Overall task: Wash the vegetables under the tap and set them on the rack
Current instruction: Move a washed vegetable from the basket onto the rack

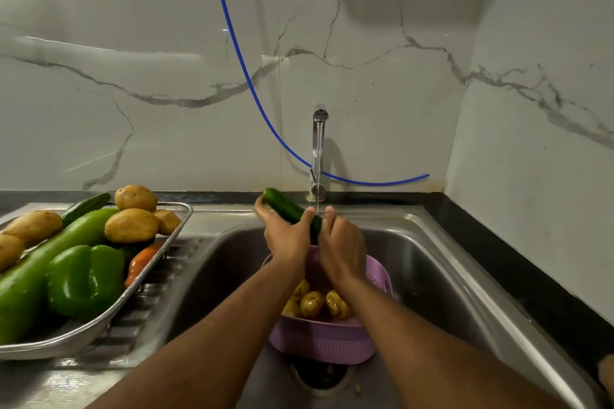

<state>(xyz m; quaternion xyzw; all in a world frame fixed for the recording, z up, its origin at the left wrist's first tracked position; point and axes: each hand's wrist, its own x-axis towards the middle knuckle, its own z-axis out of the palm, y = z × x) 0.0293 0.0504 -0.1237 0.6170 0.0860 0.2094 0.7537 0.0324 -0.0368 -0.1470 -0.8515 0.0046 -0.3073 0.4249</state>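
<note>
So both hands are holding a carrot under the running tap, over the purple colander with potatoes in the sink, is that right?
Not quite. The head view shows the left hand and right hand holding a cucumber, not a carrot, under the running tap. The rest holds: the purple colander with potatoes sits below in the sink.

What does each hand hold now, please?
Left hand: grips the dark green cucumber under the tap's thin water stream.
Right hand: grips the same cucumber's near end.
</note>
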